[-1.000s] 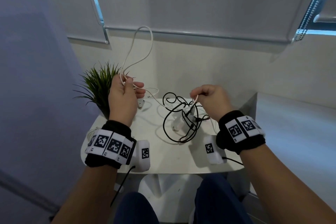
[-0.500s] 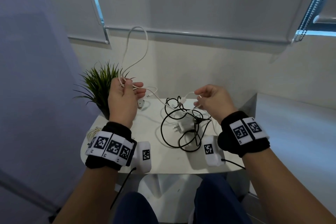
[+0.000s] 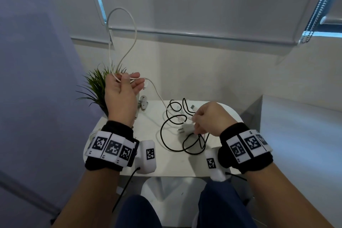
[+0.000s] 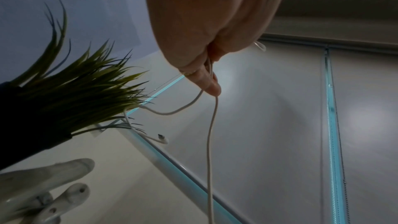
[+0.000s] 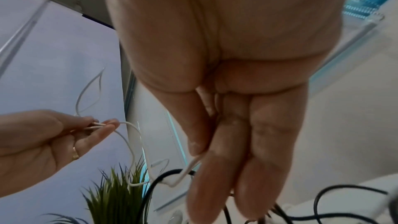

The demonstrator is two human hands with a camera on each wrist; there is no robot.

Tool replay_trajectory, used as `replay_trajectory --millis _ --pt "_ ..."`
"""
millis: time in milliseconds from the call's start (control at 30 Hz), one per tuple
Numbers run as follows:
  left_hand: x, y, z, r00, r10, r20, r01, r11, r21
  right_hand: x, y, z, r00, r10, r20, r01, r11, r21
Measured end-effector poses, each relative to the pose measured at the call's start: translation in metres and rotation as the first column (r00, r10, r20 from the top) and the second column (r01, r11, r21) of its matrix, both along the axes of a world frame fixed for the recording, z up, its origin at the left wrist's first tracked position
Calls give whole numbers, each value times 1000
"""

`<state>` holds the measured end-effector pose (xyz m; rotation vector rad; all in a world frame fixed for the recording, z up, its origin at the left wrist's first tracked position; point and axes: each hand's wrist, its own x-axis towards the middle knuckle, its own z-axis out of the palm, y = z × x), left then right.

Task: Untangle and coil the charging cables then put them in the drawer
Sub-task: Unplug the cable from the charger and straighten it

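My left hand (image 3: 127,79) is raised over the table's back left and pinches a white cable (image 3: 121,13) whose tall loop stands above it. In the left wrist view the thumb and a finger clamp the white cable (image 4: 210,142). From there the cable sags right into a tangle with a black cable (image 3: 171,135) and a white charger plug (image 3: 186,128) on the white table (image 3: 166,168). My right hand (image 3: 194,122) is low over the tangle, and its thumb and fingers pinch the white cable (image 5: 189,166). No drawer is in view.
A green potted plant (image 3: 98,87) stands at the table's back left, just behind my left hand. A white hand-shaped ornament (image 3: 142,103) stands beside it. Closed blinds (image 3: 203,2) and a wall lie behind the table; my knees are under the front edge.
My right hand has dropped from its raised position to the tangle, and the black cable lifted earlier lies on the table again. My left hand has stayed up holding the white loop.
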<state>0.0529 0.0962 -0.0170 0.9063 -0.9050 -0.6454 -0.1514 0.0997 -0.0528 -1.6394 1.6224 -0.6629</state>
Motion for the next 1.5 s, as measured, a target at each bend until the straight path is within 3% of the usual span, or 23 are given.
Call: replay_trajectory --millis 167,267,433,600,767,933,1033,1333,1500 --pt "-1 5 9 1000 -12 -15 11 999 -43 9 5 -5 992 106 66 -114 985 129" --pt "-3 8 17 999 -34 -16 33 996 -82 16 8 -7 988 151 -27 -147 981 131" --pt "-8 13 28 994 -108 2 107 985 -139 28 0 -3 993 83 -78 -93 986 -135" --pt "-19 16 31 982 -184 41 188 971 -147 46 -7 2 985 169 41 -155 960 -232" --pt "-25 21 28 970 -239 49 243 962 -126 50 -20 1 987 -37 155 93 924 -372" --pt "-27 26 27 955 -295 -3 293 949 -119 39 -26 -2 991 93 -100 -115 965 -237" --pt "-29 27 27 951 -307 -19 303 945 -124 35 -27 -4 984 120 -129 -143 971 -192" --pt "-22 17 11 962 -263 -79 260 965 -36 13 -37 -6 982 -34 186 69 979 -190" --pt "-22 9 -10 970 -228 -86 237 963 127 8 -41 -10 944 -102 314 171 965 -200"
